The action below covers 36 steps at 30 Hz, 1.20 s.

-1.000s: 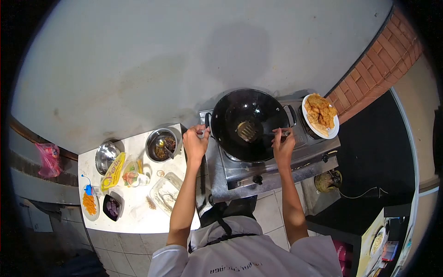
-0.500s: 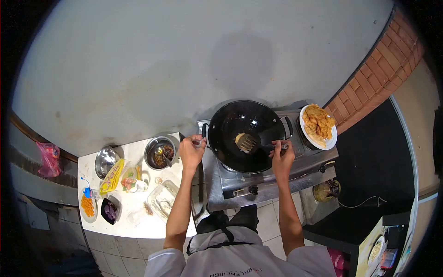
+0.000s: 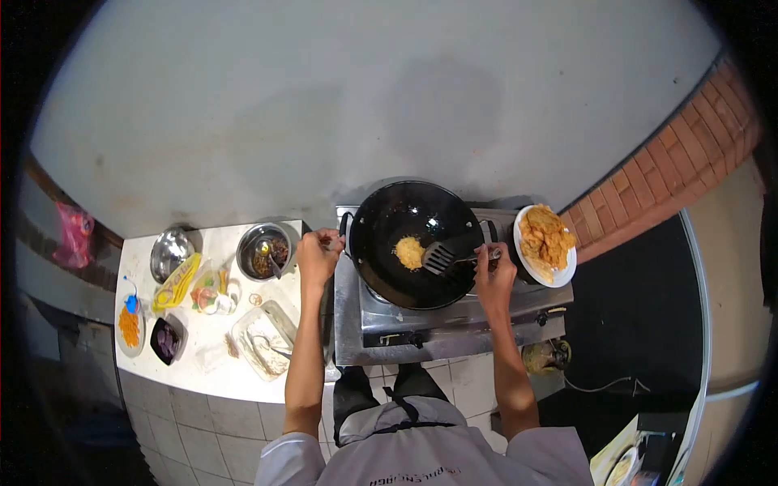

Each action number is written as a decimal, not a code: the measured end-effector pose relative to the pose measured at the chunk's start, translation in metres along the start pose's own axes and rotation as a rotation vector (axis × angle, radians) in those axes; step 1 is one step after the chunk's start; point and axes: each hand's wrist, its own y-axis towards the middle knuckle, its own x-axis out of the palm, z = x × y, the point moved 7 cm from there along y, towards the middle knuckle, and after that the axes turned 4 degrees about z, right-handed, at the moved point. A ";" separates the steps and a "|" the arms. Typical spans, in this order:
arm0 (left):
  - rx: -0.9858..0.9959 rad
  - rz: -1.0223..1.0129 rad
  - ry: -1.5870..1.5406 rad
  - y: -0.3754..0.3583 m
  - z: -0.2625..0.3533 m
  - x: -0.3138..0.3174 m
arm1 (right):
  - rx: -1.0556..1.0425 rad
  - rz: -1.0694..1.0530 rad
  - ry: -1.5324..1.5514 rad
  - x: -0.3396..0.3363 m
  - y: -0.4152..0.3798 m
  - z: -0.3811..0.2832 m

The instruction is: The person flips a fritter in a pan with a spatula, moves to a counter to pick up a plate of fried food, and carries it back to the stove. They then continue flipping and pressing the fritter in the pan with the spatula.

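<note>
A black wok (image 3: 389, 287) sits on the stove with a small golden-yellow clump of food (image 3: 409, 253) at its centre. My right hand (image 3: 495, 271) is closed around the handle of a slotted spatula (image 3: 439, 258). The spatula's head rests in the wok, just right of the food. At the wok's left side, my left hand (image 3: 319, 257) has its fingers closed at the loop handle (image 3: 346, 233); the exact grip is partly hidden.
Right of the wok stands a white plate (image 3: 559, 278) of fried food. The left table (image 3: 203, 381) carries a metal bowl (image 3: 264, 252) with a spoon, an empty-looking metal bowl (image 3: 171, 253), a yellow packet (image 3: 176, 283), a floury container (image 3: 264, 340) and chopped orange food (image 3: 128, 326).
The spatula has shifted right, off the food, which now shows whole. My left hand stays at the wok handle. The whole view has shifted slightly.
</note>
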 end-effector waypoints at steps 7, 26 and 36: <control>0.008 0.025 0.033 -0.001 0.007 -0.003 | -0.082 -0.099 -0.017 0.005 0.023 0.002; 0.018 0.052 0.044 -0.009 0.022 -0.011 | -0.297 -0.275 0.026 0.003 0.033 -0.004; 0.119 0.103 0.150 -0.016 0.025 -0.010 | -0.159 -0.249 0.092 0.017 0.022 0.025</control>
